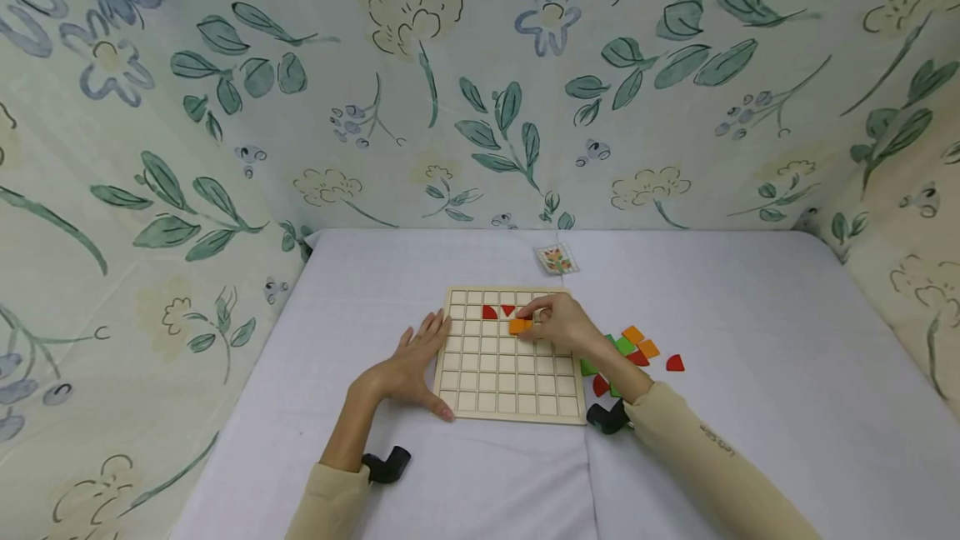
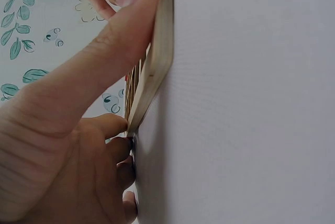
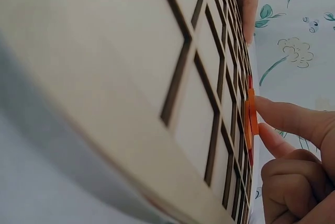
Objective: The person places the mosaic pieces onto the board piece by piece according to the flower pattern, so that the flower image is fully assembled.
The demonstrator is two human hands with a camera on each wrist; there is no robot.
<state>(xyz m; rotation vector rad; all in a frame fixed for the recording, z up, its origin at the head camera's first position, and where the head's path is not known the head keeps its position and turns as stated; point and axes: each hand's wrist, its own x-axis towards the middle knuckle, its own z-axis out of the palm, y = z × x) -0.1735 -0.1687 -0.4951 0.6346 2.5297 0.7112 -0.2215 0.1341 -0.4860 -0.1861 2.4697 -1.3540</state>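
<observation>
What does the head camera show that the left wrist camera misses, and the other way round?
Only the head view shows the small picture card, the loose coloured pieces right of the board, and the orange pieces at the fingertips of the right hand.

Only the left wrist view shows the palm side of the left hand, with the board's outer side seen up close.

Both show the board, parts of both hands, the white cloth and the flowered fabric.

floral cloth (image 1: 420,107) hangs behind and beside a white-covered table (image 1: 750,323).
</observation>
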